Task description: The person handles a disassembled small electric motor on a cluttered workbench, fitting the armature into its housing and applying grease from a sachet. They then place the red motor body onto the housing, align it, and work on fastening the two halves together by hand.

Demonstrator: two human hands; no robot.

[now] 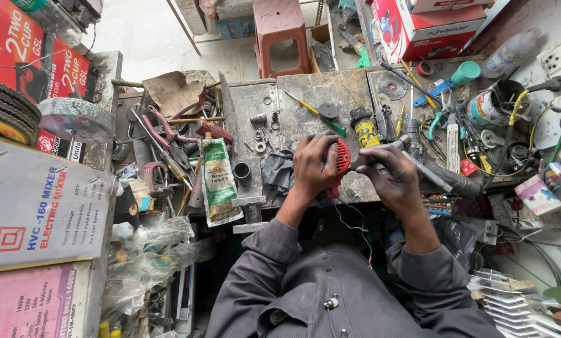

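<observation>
Left hand [313, 168] grip clamps red slotted motor cover [341, 159] (wires dangling); right hand [390, 176] pinches it.

Ribbed red plastic cover [341, 159], scuffed grey metal benchtop [321, 87], glossy plastic pouch [218, 181]

Bright, even daylight, soft shadows, sharp focus, wide-angle bend at edges.

Two hands [352, 170], one red vented cover [341, 158], one plastic stool [281, 34], one green-and-white pouch [218, 181].
</observation>
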